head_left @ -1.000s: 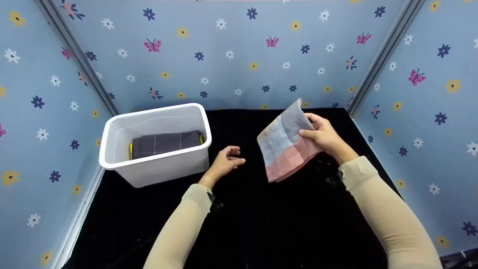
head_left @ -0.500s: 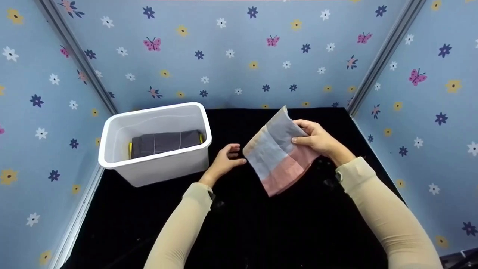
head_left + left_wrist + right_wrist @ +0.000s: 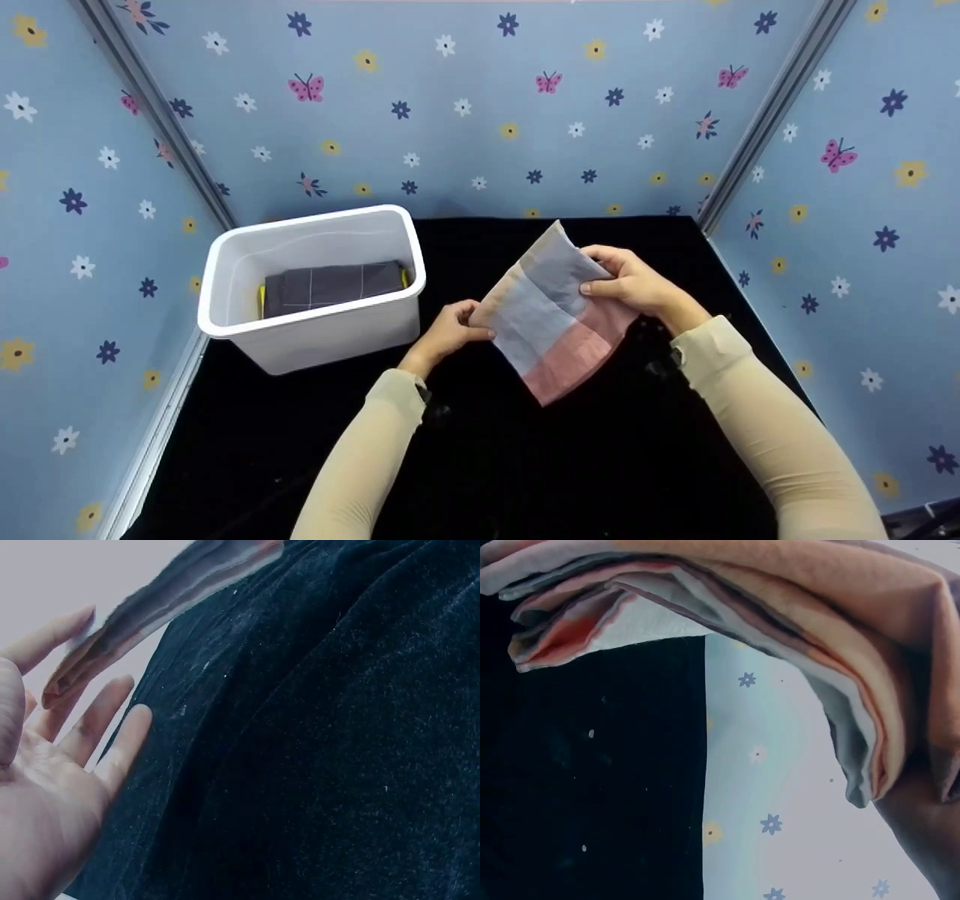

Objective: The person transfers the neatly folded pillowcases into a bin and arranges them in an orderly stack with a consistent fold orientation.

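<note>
A folded checked cloth (image 3: 544, 319) in grey, pale blue, pink and cream hangs tilted above the black surface. My right hand (image 3: 626, 281) grips its right side, thumb on the near face and the other fingers behind. At the left corner, my left hand (image 3: 451, 330) pinches the cream edge, its thumb over the front. In the left wrist view the cloth's layered edge (image 3: 165, 607) runs between the thumb side and the fingers (image 3: 124, 746), the lower ones spread. Stacked folds of the cloth (image 3: 795, 600) arch across the top of the right wrist view.
Left of my hands stands a white plastic bin (image 3: 322, 349). Inside it lies a folded dark grey cloth (image 3: 334, 287) with thin white lines, and something yellow shows at both its ends. Black fabric (image 3: 585, 472) covers the table; flowered blue walls (image 3: 480, 112) enclose it.
The right hand has brought the checked cloth left and toward me. The left hand, earlier apart from the cloth with fingers parted, now has its corner between thumb and fingers.
</note>
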`<act>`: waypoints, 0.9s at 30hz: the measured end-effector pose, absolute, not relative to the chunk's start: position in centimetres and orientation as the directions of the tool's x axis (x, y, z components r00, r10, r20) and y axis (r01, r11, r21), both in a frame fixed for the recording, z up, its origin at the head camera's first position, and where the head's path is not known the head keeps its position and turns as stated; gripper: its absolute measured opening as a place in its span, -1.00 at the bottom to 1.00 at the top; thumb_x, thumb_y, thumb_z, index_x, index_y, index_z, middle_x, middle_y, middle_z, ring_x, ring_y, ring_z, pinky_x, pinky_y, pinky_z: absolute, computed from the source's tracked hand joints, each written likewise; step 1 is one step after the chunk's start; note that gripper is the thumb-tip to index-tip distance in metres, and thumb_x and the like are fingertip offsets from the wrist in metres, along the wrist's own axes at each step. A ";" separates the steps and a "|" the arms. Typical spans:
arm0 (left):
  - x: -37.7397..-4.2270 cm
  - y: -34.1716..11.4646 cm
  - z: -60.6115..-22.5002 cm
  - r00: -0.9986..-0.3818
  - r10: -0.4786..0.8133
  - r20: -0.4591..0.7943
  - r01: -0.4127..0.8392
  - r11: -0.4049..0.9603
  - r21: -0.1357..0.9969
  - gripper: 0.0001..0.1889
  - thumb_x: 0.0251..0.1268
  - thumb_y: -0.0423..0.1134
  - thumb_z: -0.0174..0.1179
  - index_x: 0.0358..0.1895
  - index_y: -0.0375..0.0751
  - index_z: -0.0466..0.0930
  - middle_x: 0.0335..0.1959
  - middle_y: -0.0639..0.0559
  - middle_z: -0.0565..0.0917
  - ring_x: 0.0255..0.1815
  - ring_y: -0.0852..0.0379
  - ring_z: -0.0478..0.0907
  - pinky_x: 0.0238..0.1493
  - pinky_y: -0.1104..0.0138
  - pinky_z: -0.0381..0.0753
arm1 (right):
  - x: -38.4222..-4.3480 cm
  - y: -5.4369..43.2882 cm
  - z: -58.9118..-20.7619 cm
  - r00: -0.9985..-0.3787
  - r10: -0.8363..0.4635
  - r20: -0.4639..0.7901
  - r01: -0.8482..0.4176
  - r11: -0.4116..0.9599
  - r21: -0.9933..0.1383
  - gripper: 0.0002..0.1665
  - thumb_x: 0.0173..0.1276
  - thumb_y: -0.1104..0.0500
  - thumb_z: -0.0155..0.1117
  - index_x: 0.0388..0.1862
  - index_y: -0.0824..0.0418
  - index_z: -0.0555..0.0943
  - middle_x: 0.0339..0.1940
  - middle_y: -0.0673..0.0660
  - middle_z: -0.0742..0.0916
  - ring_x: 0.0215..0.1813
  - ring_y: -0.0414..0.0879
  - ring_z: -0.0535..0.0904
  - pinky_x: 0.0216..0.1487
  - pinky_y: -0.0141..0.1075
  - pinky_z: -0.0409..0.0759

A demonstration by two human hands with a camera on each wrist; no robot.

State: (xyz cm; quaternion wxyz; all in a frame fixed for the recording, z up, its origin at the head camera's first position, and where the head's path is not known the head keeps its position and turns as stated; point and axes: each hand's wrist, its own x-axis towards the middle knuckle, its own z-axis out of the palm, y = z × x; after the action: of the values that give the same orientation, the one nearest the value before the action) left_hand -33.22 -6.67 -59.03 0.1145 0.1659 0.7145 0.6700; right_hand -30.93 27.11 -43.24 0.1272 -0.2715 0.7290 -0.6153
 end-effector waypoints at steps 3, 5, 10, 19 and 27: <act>-33.2 -6.9 -58.9 -0.933 0.358 0.043 0.046 -0.001 0.999 -0.74 0.15 -0.51 0.52 -0.11 -0.29 0.71 -0.33 0.20 0.75 -0.28 0.25 0.68 -0.15 0.42 0.70 | -31.1 27.5 -43.5 -0.839 -0.520 0.158 -0.242 0.097 -0.965 -0.51 0.41 0.48 0.41 0.22 0.09 0.69 -0.06 -0.04 0.83 -0.04 -0.15 0.75 -0.03 -0.37 0.78; -33.2 -7.0 -58.8 -0.941 0.339 0.024 -0.003 -0.079 0.997 -0.76 0.17 -0.55 0.48 -0.17 -0.23 0.69 -0.32 0.16 0.74 -0.27 0.23 0.69 -0.15 0.39 0.74 | -31.2 27.7 -43.8 -0.855 -0.492 0.160 -0.237 0.097 -0.967 -0.51 0.41 0.48 0.41 0.22 0.08 0.69 -0.05 -0.04 0.83 -0.05 -0.15 0.75 -0.04 -0.37 0.78; -33.1 -7.1 -58.1 -0.951 0.309 -0.023 -0.127 -0.323 0.938 -0.74 0.30 -0.62 0.31 -0.23 -0.14 0.63 -0.25 0.05 0.69 -0.22 0.15 0.72 -0.15 0.27 0.83 | -31.6 28.4 -44.7 -0.913 -0.386 0.134 -0.187 0.104 -0.977 -0.46 0.44 0.53 0.32 0.30 0.14 0.65 -0.07 -0.03 0.83 -0.08 -0.15 0.77 -0.08 -0.35 0.78; -32.9 -5.7 -56.9 -0.965 0.252 -0.068 -0.192 -0.509 0.839 -0.81 0.50 -0.53 0.21 -0.20 -0.12 0.59 -0.29 0.04 0.68 -0.29 0.11 0.73 -0.24 0.11 0.82 | -32.2 29.1 -46.6 -0.988 -0.148 0.048 -0.075 0.182 -0.980 -0.32 0.46 0.47 0.36 0.53 0.40 0.45 -0.07 -0.05 0.81 -0.11 -0.19 0.76 -0.08 -0.38 0.77; -32.8 -4.5 -56.4 -0.959 0.224 -0.176 -0.269 -0.517 0.812 -0.86 0.66 -0.29 0.19 0.13 -0.18 0.55 -0.25 0.03 0.72 -0.25 0.08 0.74 -0.24 0.10 0.77 | -32.1 29.3 -49.2 -0.996 -0.075 -0.057 0.035 0.265 -0.964 -0.39 0.50 0.42 0.35 0.48 0.51 0.47 0.00 0.15 0.84 -0.15 -0.28 0.74 -0.06 -0.45 0.74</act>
State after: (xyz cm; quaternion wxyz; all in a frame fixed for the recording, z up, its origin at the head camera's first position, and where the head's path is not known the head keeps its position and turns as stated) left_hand -32.84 -4.46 -56.41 0.1416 -0.0243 0.4704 0.8707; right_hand -32.09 29.29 -49.25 0.0456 -0.0125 0.7941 -0.6060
